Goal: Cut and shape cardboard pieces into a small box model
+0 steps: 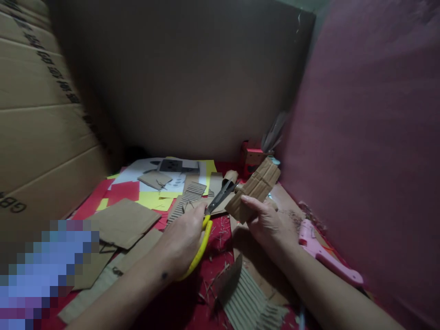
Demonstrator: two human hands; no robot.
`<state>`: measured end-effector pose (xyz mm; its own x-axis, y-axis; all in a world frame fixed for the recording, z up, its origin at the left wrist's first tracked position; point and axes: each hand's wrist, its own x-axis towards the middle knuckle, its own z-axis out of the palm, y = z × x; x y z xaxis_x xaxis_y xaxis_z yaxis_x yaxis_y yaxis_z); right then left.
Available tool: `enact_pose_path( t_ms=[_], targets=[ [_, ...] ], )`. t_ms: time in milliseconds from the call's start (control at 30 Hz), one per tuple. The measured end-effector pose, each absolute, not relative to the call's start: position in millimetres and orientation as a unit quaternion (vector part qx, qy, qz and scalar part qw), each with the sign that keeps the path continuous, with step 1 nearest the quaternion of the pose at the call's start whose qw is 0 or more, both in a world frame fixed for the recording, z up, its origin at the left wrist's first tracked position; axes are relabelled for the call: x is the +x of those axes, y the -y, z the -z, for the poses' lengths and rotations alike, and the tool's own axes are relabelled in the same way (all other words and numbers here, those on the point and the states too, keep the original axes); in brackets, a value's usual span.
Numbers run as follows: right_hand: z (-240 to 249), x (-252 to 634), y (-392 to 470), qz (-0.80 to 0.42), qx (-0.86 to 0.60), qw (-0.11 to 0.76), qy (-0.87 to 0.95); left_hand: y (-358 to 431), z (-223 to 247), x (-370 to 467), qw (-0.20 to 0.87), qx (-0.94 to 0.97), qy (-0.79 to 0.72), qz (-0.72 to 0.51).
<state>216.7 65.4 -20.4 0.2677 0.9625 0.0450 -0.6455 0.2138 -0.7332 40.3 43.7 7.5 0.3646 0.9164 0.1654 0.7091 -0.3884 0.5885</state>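
Scrap (244, 295); hands (187, 236) (271, 227) hold scissors (202, 247), cardboard (259, 183); red box (253, 158) beyond

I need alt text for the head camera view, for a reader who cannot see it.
A person's left hand holds yellow-handled scissors beside a creased cardboard strip in the right hand. Around them, on a red surface, lie cardboard pieces, red paper and yellow paper, with a pink glue gun at right.
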Motion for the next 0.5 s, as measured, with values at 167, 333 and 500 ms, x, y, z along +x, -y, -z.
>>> enact_pose_path(
  t_ms=[167,333,500],
  targets=[
    [18,220,-67,-0.564,-0.272,0.743,0.237,-40,-10,46,0.174,0.820,-0.506,-0.203],
    [18,219,-66,-0.564,-0.272,0.744,0.233,-40,-5,48,0.179,0.820,-0.516,-0.168],
    [21,218,-67,-0.564,-0.268,0.746,0.232,-40,3,45,0.193,0.814,-0.513,-0.193]
  ],
)
